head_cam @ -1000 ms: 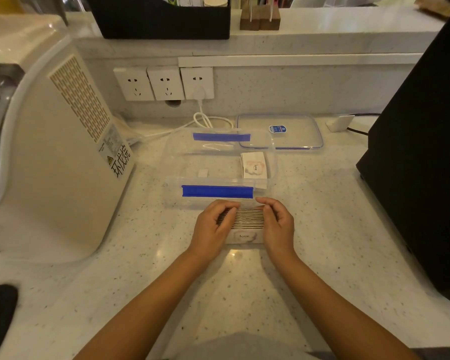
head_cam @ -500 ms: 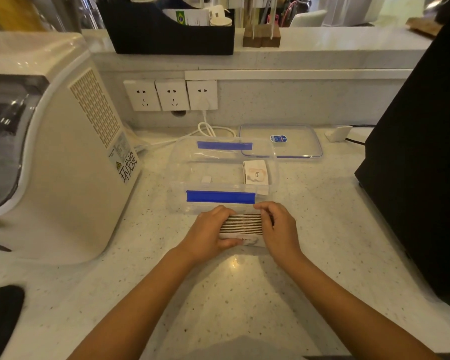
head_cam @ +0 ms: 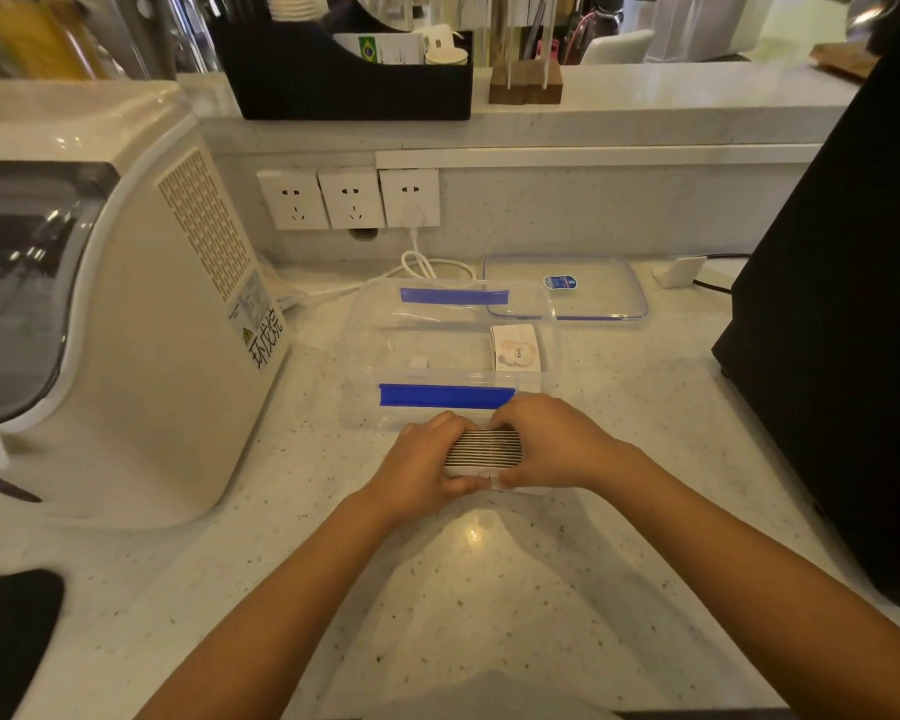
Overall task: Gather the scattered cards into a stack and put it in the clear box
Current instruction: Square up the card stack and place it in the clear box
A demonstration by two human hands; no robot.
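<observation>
At the centre of the frame, the left hand [head_cam: 421, 466] and the right hand [head_cam: 551, 443] press together on the two ends of a stack of cards [head_cam: 484, 448], held on edge over the speckled counter [head_cam: 489, 589]. Just above them sits the open clear box [head_cam: 370, 350] with blue clips, some cards [head_cam: 515, 348] inside at its right. Its lid [head_cam: 593, 288] lies upper right of it.
</observation>
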